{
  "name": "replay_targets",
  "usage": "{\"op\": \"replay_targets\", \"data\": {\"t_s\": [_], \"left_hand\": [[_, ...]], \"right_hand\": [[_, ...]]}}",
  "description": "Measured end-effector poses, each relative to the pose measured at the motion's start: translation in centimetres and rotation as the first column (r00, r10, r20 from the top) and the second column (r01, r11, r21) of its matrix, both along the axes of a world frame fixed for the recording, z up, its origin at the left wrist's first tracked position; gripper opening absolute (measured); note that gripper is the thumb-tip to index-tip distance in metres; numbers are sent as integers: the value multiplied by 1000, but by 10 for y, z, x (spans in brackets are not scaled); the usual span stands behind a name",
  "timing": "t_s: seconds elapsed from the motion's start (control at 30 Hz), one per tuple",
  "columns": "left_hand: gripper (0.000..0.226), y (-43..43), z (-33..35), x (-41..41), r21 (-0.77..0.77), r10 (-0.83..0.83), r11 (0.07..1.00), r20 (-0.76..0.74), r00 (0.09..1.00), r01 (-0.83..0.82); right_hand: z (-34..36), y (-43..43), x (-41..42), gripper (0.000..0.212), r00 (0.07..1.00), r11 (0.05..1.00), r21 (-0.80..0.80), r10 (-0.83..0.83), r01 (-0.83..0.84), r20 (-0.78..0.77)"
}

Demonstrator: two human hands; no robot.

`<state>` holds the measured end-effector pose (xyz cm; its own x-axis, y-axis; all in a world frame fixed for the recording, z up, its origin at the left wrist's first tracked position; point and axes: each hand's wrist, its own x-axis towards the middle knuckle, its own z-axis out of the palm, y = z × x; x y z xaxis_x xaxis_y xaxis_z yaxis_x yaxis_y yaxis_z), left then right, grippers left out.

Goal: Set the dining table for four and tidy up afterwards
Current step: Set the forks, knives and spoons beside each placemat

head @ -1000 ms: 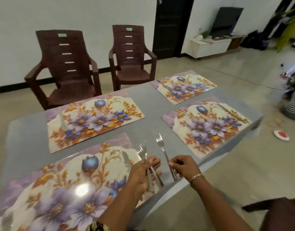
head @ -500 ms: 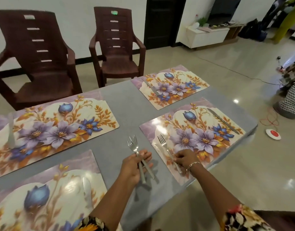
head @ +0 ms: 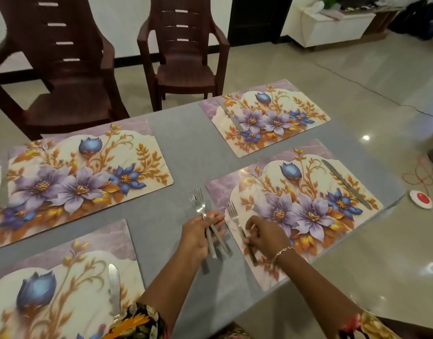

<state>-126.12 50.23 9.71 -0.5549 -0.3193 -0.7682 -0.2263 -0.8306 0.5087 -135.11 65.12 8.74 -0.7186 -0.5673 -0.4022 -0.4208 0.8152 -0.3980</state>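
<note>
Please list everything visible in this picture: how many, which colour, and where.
table: one, grey, under everything
placemats: four, purple and orange floral, on the table
knives: four, silver, one on each placemat
single fork: one, silver, left edge of near right placemat
bundled forks: at least two, silver, over the table's middle
chairs: two, dark brown, beyond the table
cabinet: one, white, far right by the wall
round object: one, red and white, floor at right
left hand: holds the bundled forks
right hand: fingers pinch the single fork's handle
</note>
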Motion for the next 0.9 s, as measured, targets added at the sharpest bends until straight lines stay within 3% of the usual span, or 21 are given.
{"op": "replay_targets", "data": {"t_s": [0.07,0.13,0.23,0.53,0.63,0.7,0.73,0.8,0.9], "left_hand": [[17,0,1,-2,-4,13,1000,-3,1000,-13],[19,1,4,-4,-5,19,1000,-5,1000,-19],[18,1,7,-7,-11,21,1000,-12,1000,-21],[15,10,3,-14,-41,42,998,3,999,-42],[16,18,2,-19,-40,33,999,-14,999,-34],[16,23,4,-25,-29,27,999,-49,998,-29],[15,27,5,-29,-36,13,999,-69,998,-15],[14,36,6,-39,-71,-26,997,-102,994,18],[17,55,8,-61,-79,-65,995,-161,985,53]], "right_hand": [[3,-4,-2,51,990,990,-4,140,-140,-10],[5,-9,-4,67,948,948,85,312,-307,-64],[4,-10,-5,69,916,914,139,394,-381,-76],[-3,5,-2,66,888,889,87,456,-450,-64],[-9,10,-6,62,953,941,-165,302,-297,8],[-7,15,-10,40,992,932,-350,121,-98,44],[-4,19,-14,27,997,914,-405,49,-23,56],[3,27,-21,23,995,861,-502,-47,87,91],[15,37,-37,3,984,827,-543,-68,147,162]]}}
